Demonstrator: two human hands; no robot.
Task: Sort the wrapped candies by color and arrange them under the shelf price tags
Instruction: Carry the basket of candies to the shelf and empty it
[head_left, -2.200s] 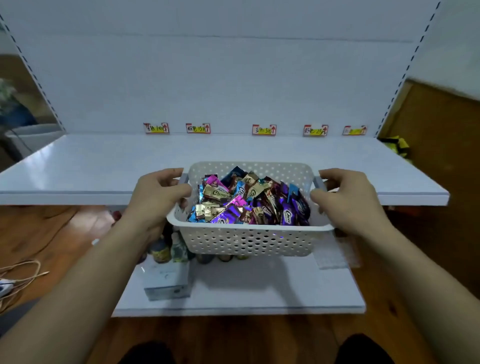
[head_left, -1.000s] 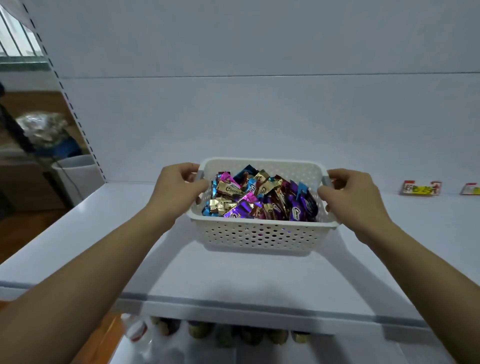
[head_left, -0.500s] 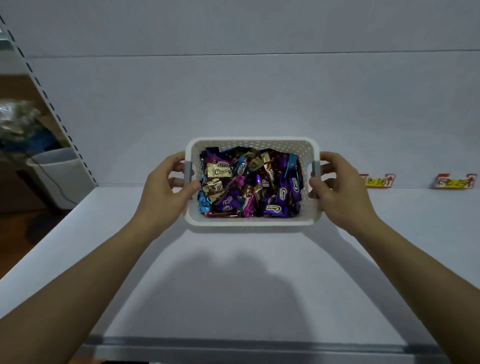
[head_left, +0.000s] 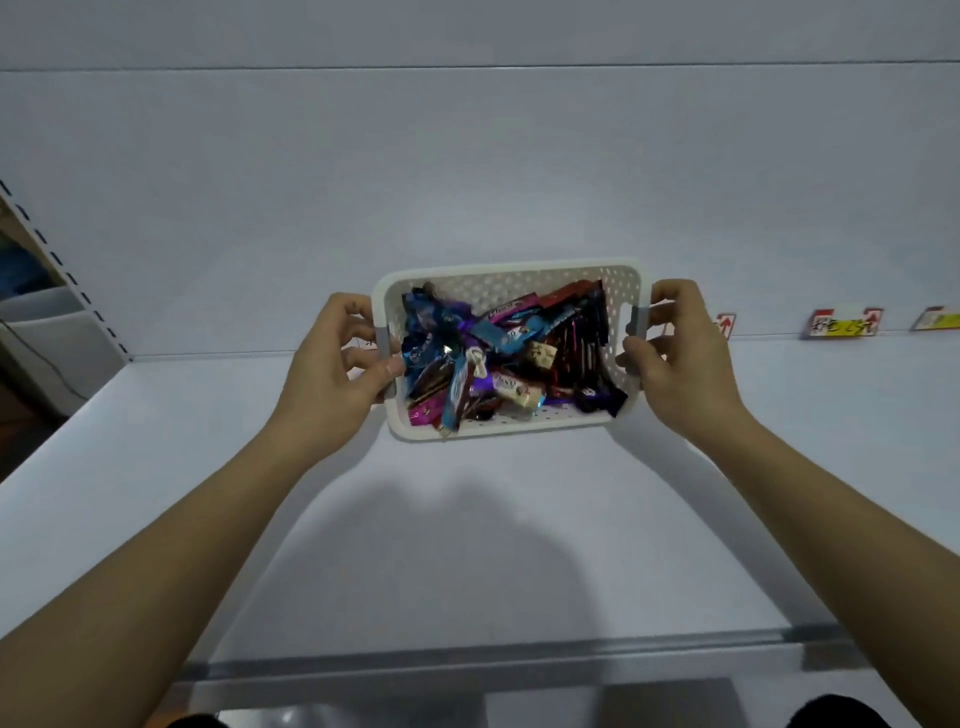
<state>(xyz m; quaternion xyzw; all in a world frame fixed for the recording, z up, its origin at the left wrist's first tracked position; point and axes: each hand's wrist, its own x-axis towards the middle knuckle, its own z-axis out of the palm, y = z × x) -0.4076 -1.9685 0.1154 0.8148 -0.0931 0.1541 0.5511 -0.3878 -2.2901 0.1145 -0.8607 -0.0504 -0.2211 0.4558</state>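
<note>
Spillage is your risk: your left hand (head_left: 332, 358) and right hand (head_left: 685, 358) grip the handles of the basket (head_left: 509, 267), which looks tipped toward you above the shelf (head_left: 467, 545), candies (head_left: 498, 353) heaped inside. Tip further and they may scatter off the front edge, well short of the price tags (head_left: 844, 322).

Left hand (head_left: 332, 364), right hand (head_left: 685, 364) bare; forearms (head_left: 197, 525) bare.

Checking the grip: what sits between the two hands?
Head view: the white basket of wrapped candies, with left hand and right hand each gripping one end.
</note>
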